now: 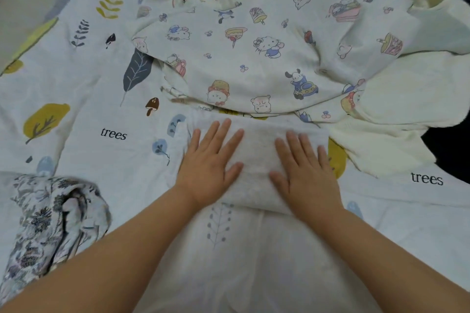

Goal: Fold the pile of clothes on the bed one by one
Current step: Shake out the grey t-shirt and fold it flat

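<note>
So the bed (84,119) is covered in a white sheet with leaf and tree prints, and honestly most of the job looks like it's ahead. Biggest thing on it is the cartoon-print garment (254,40), sprawled across the far middle, totally unfolded and rumpled. Next to it on the right there's a cream fuzzy garment (396,109), also just dumped there, partly tucked under the cartoon one, with something black (447,150) peeking out past it at the right edge, can't tell what. Near left there's a grey floral garment (50,218) in a crumpled heap, not folded either as far as I can see. The only piece that looks handled is the small white folded cloth (256,160) right in the near middle, sitting just in front of the cartoon garment. Left hand (208,162) and right hand (307,173) are both flat on top of it, fingers straight and spread, pressing rather than gripping anything. I'd guess that's the smoothing-down bit of one fold, with at least three pieces left.
</note>
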`<state>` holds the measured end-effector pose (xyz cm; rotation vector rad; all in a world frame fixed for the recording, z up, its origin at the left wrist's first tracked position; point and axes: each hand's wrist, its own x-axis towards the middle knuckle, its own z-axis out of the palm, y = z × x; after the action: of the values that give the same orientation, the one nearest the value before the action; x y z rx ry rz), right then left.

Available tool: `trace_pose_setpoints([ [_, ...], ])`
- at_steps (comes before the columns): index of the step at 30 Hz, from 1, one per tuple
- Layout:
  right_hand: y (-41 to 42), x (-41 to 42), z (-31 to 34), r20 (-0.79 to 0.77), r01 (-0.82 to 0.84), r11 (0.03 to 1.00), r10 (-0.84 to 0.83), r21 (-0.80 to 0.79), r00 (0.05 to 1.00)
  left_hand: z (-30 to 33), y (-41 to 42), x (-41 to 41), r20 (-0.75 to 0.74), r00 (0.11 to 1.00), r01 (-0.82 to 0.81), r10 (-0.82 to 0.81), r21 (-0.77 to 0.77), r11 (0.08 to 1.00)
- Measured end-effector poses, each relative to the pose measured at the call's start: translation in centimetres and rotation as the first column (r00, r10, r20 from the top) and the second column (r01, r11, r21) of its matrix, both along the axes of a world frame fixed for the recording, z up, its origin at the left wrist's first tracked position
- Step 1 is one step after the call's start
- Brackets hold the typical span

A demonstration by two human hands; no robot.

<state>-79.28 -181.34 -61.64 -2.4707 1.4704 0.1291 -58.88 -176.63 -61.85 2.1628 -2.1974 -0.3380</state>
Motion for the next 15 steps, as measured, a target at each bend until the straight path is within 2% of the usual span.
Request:
trace_pose_setpoints([
  [4, -1.3, -1.2, -1.0, -0.022, 0.111, 0.994, -0.111, 0.002, 0.994, -0.8, -0.4, 0.5, -0.045, 0.998, -0.053, 0.053, 0.0, 0.999],
  [6, -1.5, -1.5, -0.7, -0.038, 0.094, 0.996, -0.094, 0.003, 0.995, -0.4, -0.4, 1.4, 0.008, 0.994, -0.11, 0.11, -0.01, 0.994],
  [8, -1.6, -1.8, -0.1, 0.005, 0.092, 0.996, -0.092, 0.007, 0.996, 0.4, -0.4, 3.0, 0.063, 0.965, -0.255, 0.256, -0.021, 0.967],
  [9, -1.5, -1.9, 0.3, 0.085, 0.126, 0.992, -0.127, 0.012, 0.988, 1.1, -0.3, 3.8, 0.023, 0.932, -0.361, 0.362, -0.044, 0.931],
  [11, -1.1, -2.2, 1.1, 0.32, 0.281, 0.959, -0.276, 0.033, 0.906, 2.2, -0.4, 5.2, -0.216, 0.819, -0.56, 0.532, -0.094, 0.823],
  [12, -0.9, -2.3, 1.6, 0.419, 0.369, 0.926, -0.366, 0.079, 0.831, 2.6, -0.5, 5.5, -0.323, 0.744, -0.631, 0.585, -0.051, 0.774],
  [13, -0.6, -2.4, 1.9, 0.482, 0.438, 0.885, -0.458, 0.161, 0.747, 2.8, -0.7, 5.6, -0.374, 0.684, -0.667, 0.626, 0.026, 0.745],
  [15, -0.2, -2.1, 2.5, 0.488, 0.508, 0.773, -0.634, 0.38, 0.6, 3.2, -1.2, 5.3, -0.394, 0.61, -0.682, 0.687, 0.18, 0.709],
])
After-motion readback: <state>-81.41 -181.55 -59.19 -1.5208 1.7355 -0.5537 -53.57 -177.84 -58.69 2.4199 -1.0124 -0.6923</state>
